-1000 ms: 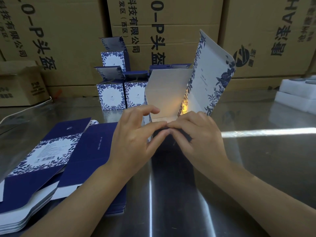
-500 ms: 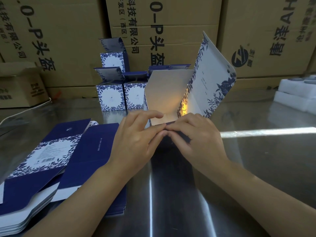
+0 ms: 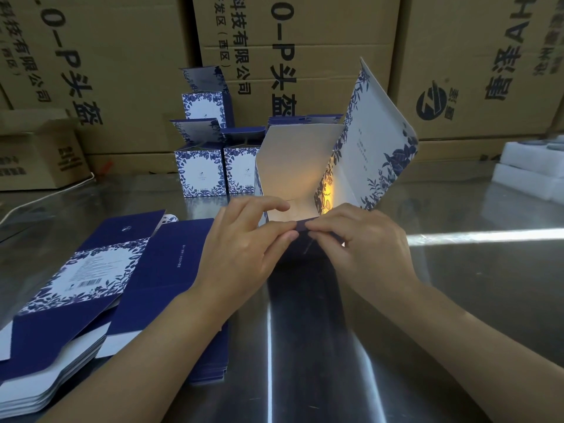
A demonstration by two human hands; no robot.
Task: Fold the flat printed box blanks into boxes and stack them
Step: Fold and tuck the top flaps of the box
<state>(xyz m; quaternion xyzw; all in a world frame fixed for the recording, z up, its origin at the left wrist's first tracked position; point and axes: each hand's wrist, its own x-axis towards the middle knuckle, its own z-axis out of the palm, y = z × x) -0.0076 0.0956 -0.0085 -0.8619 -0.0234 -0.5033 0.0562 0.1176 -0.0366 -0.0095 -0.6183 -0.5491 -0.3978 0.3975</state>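
Note:
A half-folded blue-and-white floral box blank [image 3: 366, 154] stands upright on the shiny table, its white inside facing me and one printed panel angled up to the right. My left hand [image 3: 244, 248] and my right hand [image 3: 360, 242] meet at its near bottom edge, both pinching a dark blue flap [image 3: 305, 225] between thumb and fingertips. A pile of flat blanks [image 3: 100, 276] lies at the left. Three folded boxes [image 3: 210, 166] stand stacked at the back, one on top of two.
Large brown cartons [image 3: 305, 56] form a wall behind the metal table [image 3: 457, 285]. A small open carton [image 3: 36, 151] sits at the far left, and white foam pieces [image 3: 531, 166] lie at the right edge.
My fingertips have shifted slightly along the box's near edge and now show the dark blue flap pinched between them. The box's raised panel has barely moved.

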